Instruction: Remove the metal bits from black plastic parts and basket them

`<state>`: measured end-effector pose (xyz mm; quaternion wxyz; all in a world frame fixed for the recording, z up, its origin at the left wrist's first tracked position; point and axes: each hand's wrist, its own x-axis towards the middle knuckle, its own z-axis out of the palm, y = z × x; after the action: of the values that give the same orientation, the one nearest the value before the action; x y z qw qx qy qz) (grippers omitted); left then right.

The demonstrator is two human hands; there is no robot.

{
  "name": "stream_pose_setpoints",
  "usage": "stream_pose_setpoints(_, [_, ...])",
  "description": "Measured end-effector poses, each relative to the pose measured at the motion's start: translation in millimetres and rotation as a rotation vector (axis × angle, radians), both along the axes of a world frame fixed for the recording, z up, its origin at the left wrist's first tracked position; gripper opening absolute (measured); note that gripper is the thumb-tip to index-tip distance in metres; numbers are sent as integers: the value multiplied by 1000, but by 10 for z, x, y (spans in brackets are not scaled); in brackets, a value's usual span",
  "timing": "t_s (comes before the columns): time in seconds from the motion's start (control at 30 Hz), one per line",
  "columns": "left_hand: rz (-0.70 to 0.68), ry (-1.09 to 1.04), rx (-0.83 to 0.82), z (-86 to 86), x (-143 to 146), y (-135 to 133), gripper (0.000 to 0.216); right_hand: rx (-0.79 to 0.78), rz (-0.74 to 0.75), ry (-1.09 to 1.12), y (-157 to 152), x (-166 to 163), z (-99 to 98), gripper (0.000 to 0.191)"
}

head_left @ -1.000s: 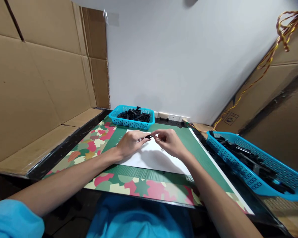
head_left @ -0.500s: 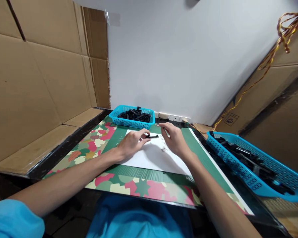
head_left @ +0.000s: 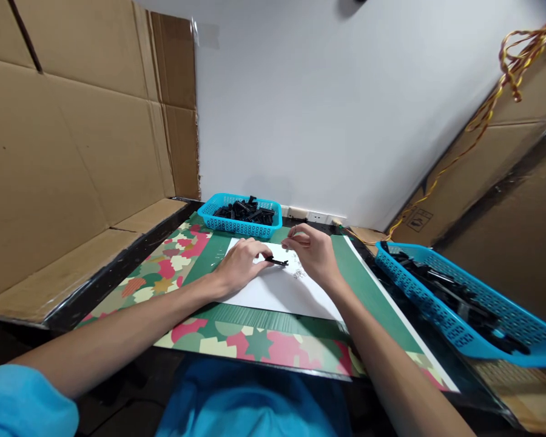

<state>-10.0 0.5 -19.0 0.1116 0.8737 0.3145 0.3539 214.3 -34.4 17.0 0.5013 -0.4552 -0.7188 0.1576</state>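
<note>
My left hand (head_left: 242, 264) rests on a white sheet of paper (head_left: 282, 290) and pinches a thin black plastic part (head_left: 277, 261), which sticks out to the right just above the paper. My right hand (head_left: 312, 252) hovers close to the part's right end, fingers curled in a pinch on something too small to make out. A few tiny dark bits (head_left: 299, 274) lie on the paper below the right hand.
A small blue basket (head_left: 239, 216) of black parts stands at the back of the green cutting mat (head_left: 346, 255). A larger blue basket (head_left: 459, 303) with long black parts sits at the right. Cardboard walls rise on the left; twisted wires (head_left: 505, 67) hang at the right.
The hands first met at the black part, then the right hand lifted away with something thin. Now it has come back beside the part, which the left hand has lowered slightly.
</note>
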Motion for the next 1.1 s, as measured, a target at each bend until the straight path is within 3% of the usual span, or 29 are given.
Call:
stream_pose_setpoints(0.1, [-10, -9, -31, 3, -3, -4, 11, -78, 47, 107, 11, -96, -63, 32])
stream_pose_setpoints(0.27, [-18, -26, -28, -6, 5, -18, 7, -127, 23, 92, 32, -161, -160, 41])
stream_pose_setpoints(0.7, [-25, -17, -9, -66, 11, 39, 6, -138, -4, 0, 35, -221, -222, 28])
stream_pose_setpoints(1.1, [-26, -26, -5, -100, 30, 53, 9, -145, -11, -11, 46, -243, -245, 27])
